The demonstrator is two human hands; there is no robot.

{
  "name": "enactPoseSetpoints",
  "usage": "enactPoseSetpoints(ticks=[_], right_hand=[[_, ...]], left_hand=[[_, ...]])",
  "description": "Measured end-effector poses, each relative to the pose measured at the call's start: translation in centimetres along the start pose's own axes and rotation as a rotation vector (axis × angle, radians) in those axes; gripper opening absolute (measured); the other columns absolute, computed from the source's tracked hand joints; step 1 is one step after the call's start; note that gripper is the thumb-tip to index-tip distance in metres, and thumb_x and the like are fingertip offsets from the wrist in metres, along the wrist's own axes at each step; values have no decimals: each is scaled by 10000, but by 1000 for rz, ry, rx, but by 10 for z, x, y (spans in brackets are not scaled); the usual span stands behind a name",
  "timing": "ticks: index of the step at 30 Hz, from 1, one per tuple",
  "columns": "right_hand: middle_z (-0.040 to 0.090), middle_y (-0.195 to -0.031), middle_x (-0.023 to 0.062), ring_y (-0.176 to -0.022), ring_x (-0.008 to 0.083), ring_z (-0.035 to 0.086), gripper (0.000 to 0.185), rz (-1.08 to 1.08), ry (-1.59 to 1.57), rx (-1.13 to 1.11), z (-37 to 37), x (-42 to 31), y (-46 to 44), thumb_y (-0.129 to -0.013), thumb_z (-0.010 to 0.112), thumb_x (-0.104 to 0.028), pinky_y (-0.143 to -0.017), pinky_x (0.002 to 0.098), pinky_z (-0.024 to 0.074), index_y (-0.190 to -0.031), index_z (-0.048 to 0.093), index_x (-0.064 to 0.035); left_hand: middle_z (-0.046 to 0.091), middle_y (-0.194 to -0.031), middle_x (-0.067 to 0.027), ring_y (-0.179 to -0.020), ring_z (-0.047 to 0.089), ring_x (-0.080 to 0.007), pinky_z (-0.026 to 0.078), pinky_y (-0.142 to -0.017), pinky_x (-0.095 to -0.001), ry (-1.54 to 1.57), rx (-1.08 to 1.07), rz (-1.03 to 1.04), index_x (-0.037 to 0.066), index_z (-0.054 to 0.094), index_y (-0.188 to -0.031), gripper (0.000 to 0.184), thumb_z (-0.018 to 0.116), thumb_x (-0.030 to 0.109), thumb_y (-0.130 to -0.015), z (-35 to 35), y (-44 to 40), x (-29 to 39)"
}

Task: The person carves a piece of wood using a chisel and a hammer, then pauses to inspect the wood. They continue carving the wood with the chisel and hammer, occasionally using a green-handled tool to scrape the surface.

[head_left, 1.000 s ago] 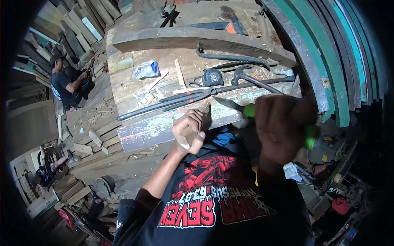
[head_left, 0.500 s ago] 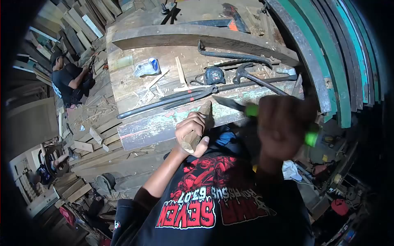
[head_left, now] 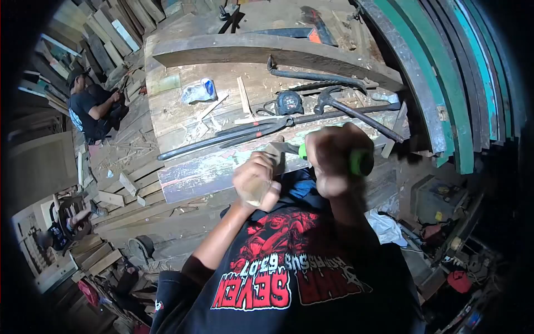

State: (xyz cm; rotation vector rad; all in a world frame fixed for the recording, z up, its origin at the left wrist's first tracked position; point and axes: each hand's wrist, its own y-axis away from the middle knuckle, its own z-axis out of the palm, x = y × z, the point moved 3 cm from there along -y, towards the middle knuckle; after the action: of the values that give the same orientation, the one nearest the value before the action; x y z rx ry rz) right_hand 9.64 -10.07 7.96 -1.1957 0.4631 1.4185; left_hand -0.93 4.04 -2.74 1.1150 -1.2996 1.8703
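My left hand [head_left: 256,179] is wrapped round a short piece of wood [head_left: 256,190], whose far end rests near the edge of a paint-worn board [head_left: 194,179]. A green-handled bladed tool [head_left: 302,151] is gripped in my right hand [head_left: 338,158]. Its blade, partly blurred, meets or overlaps the far end of the wood, just past my left fingers. Beyond my hands lie long-handled pincers [head_left: 222,139], a tape measure [head_left: 289,103] and a claw hammer [head_left: 356,115].
A long curved beam [head_left: 278,49] and a pry bar [head_left: 317,77] lie across the bench [head_left: 161,114]. Curved painted planks [head_left: 459,111] stand at the right. A person [head_left: 92,108] sits among scrap wood at the left, and another person is partly visible lower down.
My right hand has moved left with the green-handled tool, bringing the blade to the wood. My left hand keeps its hold, nearly in place.
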Motion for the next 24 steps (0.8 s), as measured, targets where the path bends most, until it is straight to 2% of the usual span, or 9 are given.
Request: enactPoseSetpoints(ticks=[4,9,11,13,15,17,22,23,24], right_hand=[[528,-689,47,-497,119,370,318,56,56,-82,-5,-6,3,-929,729,-68,-460,303,263,-841,432,-139],[481,-631,12,-489,127,420,245,-97,-236,-200,11,-69,-37,-965,646,-58,-472,316,305,-832,451,-123],[511,-671,27,-523,149,475,272,-59,-216,-114,9,-61,-27,-928,717,-39,-469,323,333,-862,469,-126],[417,-601,-8,-468,111,377,211,-41,77,-166,1,-8,-5,-1001,668,-181,-498,256,324,-891,503,-106],[405,-619,-6,-479,121,367,181,-139,205,-226,0,12,-2,-989,689,-173,-502,257,340,-935,530,-105],[422,-615,2,-470,132,374,196,55,98,-48,-2,4,7,-972,682,-113,-475,290,319,-897,501,-117],[467,-606,15,-464,147,416,266,-34,-59,-143,17,-67,-23,-936,650,-31,-479,300,319,-803,444,-134],[467,-605,5,-478,149,426,241,-7,-154,-149,15,-57,-17,-937,631,-23,-481,293,318,-805,470,-143],[480,-618,3,-499,153,445,236,69,-35,-55,12,-33,-4,-928,642,-19,-489,294,325,-801,485,-140]], left_hand=[[532,-712,-80,-669,529,-222,479,-685,-359,13,55,-62,56,476,-759,217,691,78,-784,-4,-2,3],[545,-711,-86,-689,550,-241,479,-689,-368,-17,11,-23,60,487,-768,223,709,76,-757,-5,1,-2],[543,-710,-87,-685,549,-244,475,-689,-371,-31,-33,13,60,488,-765,217,704,70,-745,-2,-2,1],[541,-711,-86,-679,548,-247,473,-695,-376,-67,-96,92,59,491,-759,210,701,67,-739,4,-6,2],[539,-713,-83,-673,545,-250,471,-708,-383,-33,-55,57,60,497,-751,209,705,67,-731,3,-1,-1],[531,-715,-83,-663,537,-260,471,-736,-393,-33,-70,70,60,501,-737,217,713,57,-694,3,-3,0],[535,-723,-97,-666,543,-285,482,-754,-396,-72,-127,78,69,498,-727,235,719,53,-650,8,1,0],[539,-725,-99,-668,547,-287,485,-758,-399,-71,-128,79,71,499,-724,235,722,56,-651,7,-1,-1],[543,-728,-100,-671,551,-289,490,-764,-402,-79,-131,89,71,499,-720,236,724,59,-651,8,-2,-1]])
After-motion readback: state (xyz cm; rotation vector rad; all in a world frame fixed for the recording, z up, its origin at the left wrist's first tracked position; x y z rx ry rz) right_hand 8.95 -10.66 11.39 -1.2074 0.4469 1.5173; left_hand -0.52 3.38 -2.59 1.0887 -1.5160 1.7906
